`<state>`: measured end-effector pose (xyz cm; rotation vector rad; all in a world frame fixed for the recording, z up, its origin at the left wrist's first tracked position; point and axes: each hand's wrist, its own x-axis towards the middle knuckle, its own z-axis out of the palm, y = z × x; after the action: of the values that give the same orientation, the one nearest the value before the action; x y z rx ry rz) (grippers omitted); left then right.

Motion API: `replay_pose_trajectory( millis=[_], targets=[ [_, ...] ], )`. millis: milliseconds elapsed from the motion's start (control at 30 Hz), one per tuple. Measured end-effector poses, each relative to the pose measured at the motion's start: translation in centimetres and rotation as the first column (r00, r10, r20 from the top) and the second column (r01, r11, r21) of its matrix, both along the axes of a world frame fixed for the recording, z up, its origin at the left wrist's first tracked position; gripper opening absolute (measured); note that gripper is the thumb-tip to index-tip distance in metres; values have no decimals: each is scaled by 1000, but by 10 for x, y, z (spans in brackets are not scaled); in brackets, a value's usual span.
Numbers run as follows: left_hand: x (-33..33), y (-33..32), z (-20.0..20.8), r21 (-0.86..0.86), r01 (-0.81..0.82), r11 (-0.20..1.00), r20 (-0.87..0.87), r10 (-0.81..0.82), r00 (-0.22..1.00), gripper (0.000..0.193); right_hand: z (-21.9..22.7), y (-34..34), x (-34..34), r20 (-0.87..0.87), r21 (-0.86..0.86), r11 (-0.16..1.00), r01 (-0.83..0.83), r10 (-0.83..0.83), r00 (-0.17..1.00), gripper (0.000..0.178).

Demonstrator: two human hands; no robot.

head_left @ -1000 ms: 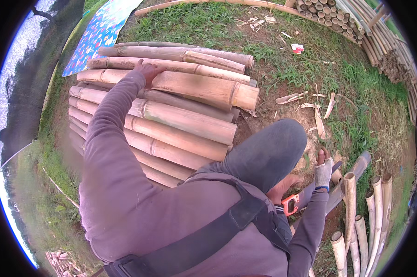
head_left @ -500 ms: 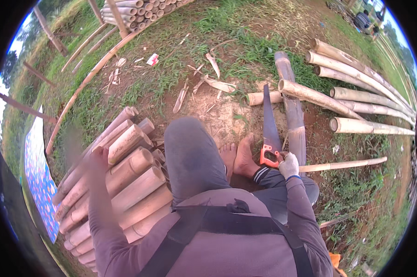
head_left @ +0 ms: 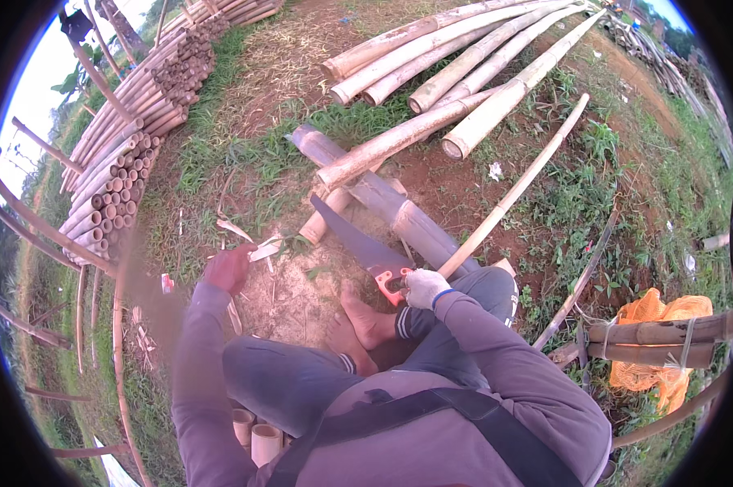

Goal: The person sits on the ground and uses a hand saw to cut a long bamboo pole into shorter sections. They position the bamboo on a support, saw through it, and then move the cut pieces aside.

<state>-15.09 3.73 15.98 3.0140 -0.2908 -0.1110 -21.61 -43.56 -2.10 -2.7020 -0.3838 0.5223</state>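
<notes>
My right hand (head_left: pixel 427 289), in a whitish glove, grips a handsaw (head_left: pixel 366 247) by its orange handle. The dark blade slants up and to the left over the ground, its tip close to a short bamboo piece (head_left: pixel 326 215). Beside the saw lies a thick grey bamboo log (head_left: pixel 419 226). My left hand (head_left: pixel 228 269) is bare and stretched forward over the ground, beside pale bamboo splinters (head_left: pixel 265 247). Its fingers are partly hidden and blurred, so I cannot make out whether it holds anything.
Long bamboo poles (head_left: pixel 484 122) lie ahead to the right, one resting across the grey log. A thin pole (head_left: pixel 521 188) reaches from my right knee. Cut bamboo (head_left: pixel 266 443) lies by my left leg; a large stack (head_left: pixel 123 183) stands far left. Orange netting (head_left: pixel 659 312) is at right.
The view has swung to the right. My left hand has left the cut bamboo pile and reached forward over the ground. My right hand still holds the saw.
</notes>
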Motion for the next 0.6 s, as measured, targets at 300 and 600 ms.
replay_pose_trajectory(
  millis=[300, 600],
  targets=[
    [21, 7, -107, 87, 148, 985, -376, -105, 921, 52, 19, 3, 8, -73, -12, 996, -89, 88, 993, 27],
    [65, -37, -64, -122, 66, 990, -46, -72, 996, 60, 10, 20, 9, -194, 12, 994, -111, 111, 975, 33]
  ],
)
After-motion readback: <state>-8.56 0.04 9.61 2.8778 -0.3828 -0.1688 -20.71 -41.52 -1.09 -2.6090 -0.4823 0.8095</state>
